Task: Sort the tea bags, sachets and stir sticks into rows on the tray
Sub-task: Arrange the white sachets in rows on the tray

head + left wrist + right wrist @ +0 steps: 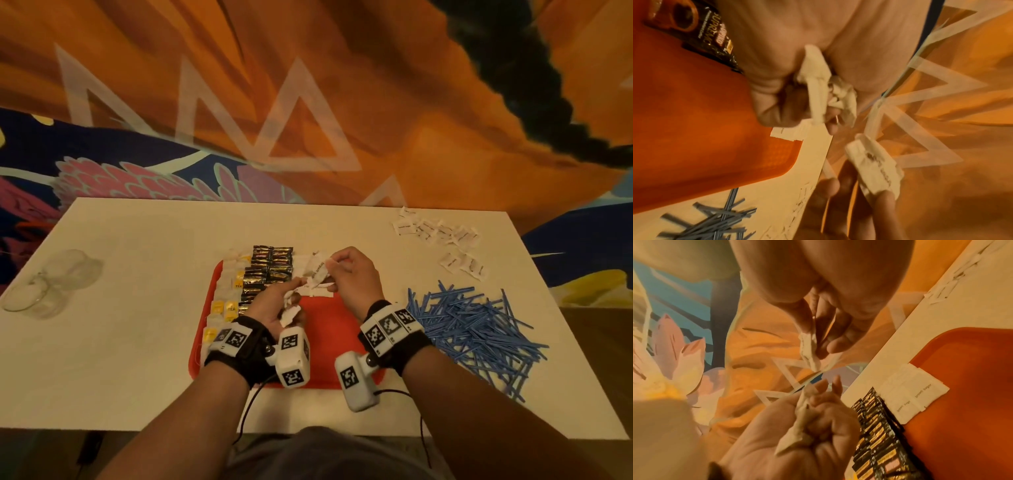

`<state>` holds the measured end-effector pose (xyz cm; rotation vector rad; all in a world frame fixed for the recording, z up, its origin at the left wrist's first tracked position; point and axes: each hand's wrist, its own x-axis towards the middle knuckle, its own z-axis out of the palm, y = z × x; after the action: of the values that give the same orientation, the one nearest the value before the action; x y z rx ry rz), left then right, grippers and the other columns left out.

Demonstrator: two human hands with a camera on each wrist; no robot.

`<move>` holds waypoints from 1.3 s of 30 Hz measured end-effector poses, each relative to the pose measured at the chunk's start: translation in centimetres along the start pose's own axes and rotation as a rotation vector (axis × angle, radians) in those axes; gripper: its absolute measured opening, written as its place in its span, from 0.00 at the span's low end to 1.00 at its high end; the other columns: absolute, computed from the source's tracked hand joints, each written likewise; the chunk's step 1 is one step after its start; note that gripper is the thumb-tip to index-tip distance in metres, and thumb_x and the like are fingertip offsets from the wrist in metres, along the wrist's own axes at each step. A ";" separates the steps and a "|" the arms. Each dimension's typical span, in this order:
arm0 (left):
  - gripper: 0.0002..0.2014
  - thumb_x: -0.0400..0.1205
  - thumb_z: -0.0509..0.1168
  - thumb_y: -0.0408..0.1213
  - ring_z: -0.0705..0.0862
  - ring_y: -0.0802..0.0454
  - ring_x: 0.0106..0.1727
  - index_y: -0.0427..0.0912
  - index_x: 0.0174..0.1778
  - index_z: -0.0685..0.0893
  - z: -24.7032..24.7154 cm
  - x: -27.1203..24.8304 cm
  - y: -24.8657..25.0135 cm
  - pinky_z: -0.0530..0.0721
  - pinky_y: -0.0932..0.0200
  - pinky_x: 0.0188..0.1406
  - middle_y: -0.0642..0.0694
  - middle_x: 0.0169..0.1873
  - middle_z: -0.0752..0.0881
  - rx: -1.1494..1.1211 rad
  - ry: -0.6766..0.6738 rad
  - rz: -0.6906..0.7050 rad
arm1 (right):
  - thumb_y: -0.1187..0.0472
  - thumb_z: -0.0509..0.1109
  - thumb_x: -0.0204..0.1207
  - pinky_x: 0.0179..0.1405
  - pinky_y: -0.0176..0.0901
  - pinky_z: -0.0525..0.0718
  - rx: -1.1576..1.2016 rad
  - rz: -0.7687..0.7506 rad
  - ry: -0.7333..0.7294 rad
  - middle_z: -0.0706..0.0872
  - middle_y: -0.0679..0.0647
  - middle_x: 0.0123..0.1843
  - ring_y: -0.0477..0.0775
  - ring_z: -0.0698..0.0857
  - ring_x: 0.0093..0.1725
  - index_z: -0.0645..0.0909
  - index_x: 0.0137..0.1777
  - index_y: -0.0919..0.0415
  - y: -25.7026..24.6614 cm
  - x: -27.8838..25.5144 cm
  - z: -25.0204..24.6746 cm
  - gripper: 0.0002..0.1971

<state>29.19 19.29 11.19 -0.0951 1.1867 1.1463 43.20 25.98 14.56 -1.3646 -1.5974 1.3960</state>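
Note:
Both hands hover over the far half of the red tray. My left hand grips a crumpled bunch of white sugar sachets, fingers curled round them. My right hand pinches one white sachet between thumb and fingers, lifted above the tray. A few white "brown sugar" sachets lie flat in a row at the tray's far edge. Beside them run rows of black coffee sachets and, at the tray's left, yellow-tagged tea bags.
A heap of blue stir sticks lies on the white table right of the tray. Loose white sachets are scattered at the far right. Clear glass jars lie at the table's left edge.

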 end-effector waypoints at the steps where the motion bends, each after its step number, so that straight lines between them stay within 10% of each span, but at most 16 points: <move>1: 0.10 0.88 0.63 0.41 0.70 0.52 0.17 0.41 0.56 0.86 0.3 0.0 0.0 0.68 0.63 0.19 0.50 0.22 0.72 0.033 0.008 0.036 | 0.62 0.69 0.81 0.44 0.59 0.89 -0.028 -0.007 0.001 0.88 0.52 0.39 0.61 0.89 0.38 0.77 0.40 0.52 0.1 0.4 -0.6 0.09; 6: 0.14 0.87 0.66 0.43 0.69 0.57 0.22 0.36 0.60 0.86 3.5 -0.9 0.2 0.64 0.65 0.16 0.44 0.40 0.83 0.254 -0.009 0.312 | 0.59 0.70 0.80 0.46 0.61 0.89 -0.133 -0.034 -0.099 0.90 0.50 0.38 0.59 0.90 0.36 0.77 0.40 0.49 0.7 1.9 -2.8 0.08; 10: 0.07 0.82 0.73 0.42 0.67 0.55 0.24 0.42 0.46 0.89 5.8 -0.7 0.1 0.67 0.64 0.23 0.51 0.24 0.76 0.662 0.129 0.473 | 0.57 0.70 0.80 0.42 0.51 0.87 -0.179 -0.076 -0.109 0.88 0.48 0.32 0.54 0.87 0.32 0.79 0.40 0.47 1.2 2.7 -4.2 0.07; 15: 0.10 0.80 0.75 0.40 0.69 0.56 0.26 0.43 0.54 0.86 7.3 0.1 -0.5 0.67 0.64 0.19 0.44 0.42 0.82 0.499 0.064 0.338 | 0.57 0.70 0.81 0.38 0.48 0.81 -0.087 -0.073 -0.115 0.87 0.49 0.30 0.51 0.83 0.30 0.81 0.44 0.52 2.3 3.0 -5.8 0.03; 20: 0.10 0.81 0.74 0.38 0.67 0.56 0.23 0.43 0.37 0.80 8.9 0.5 -1.2 0.63 0.66 0.17 0.46 0.33 0.81 0.489 0.046 0.378 | 0.56 0.75 0.77 0.36 0.52 0.84 0.097 0.042 -0.118 0.89 0.53 0.36 0.53 0.85 0.31 0.82 0.47 0.55 3.4 3.3 -6.7 0.05; 25: 0.04 0.81 0.74 0.37 0.68 0.56 0.23 0.44 0.43 0.85 8.8 0.9 -2.0 0.64 0.68 0.17 0.46 0.32 0.82 0.397 0.084 0.383 | 0.67 0.80 0.70 0.28 0.34 0.79 0.203 0.164 -0.222 0.87 0.52 0.33 0.44 0.83 0.28 0.85 0.45 0.65 4.1 3.4 -7.6 0.08; 32: 0.07 0.80 0.74 0.35 0.68 0.55 0.21 0.46 0.40 0.82 8.2 1.3 -2.9 0.64 0.66 0.18 0.44 0.33 0.82 0.355 0.110 0.407 | 0.64 0.80 0.71 0.43 0.55 0.87 0.228 0.196 -0.147 0.91 0.59 0.40 0.57 0.87 0.40 0.91 0.34 0.55 4.8 4.4 -7.0 0.06; 39: 0.12 0.69 0.82 0.48 0.79 0.46 0.36 0.47 0.43 0.90 5.9 2.1 -1.1 0.75 0.55 0.34 0.35 0.42 0.87 0.416 0.154 0.415 | 0.61 0.79 0.72 0.34 0.39 0.83 0.054 0.128 -0.137 0.89 0.52 0.32 0.44 0.86 0.28 0.90 0.38 0.56 3.9 5.3 -5.9 0.03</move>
<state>33.78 23.63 11.62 0.4035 1.6094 1.2362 48.29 32.55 11.42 -1.3857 -1.5688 1.6281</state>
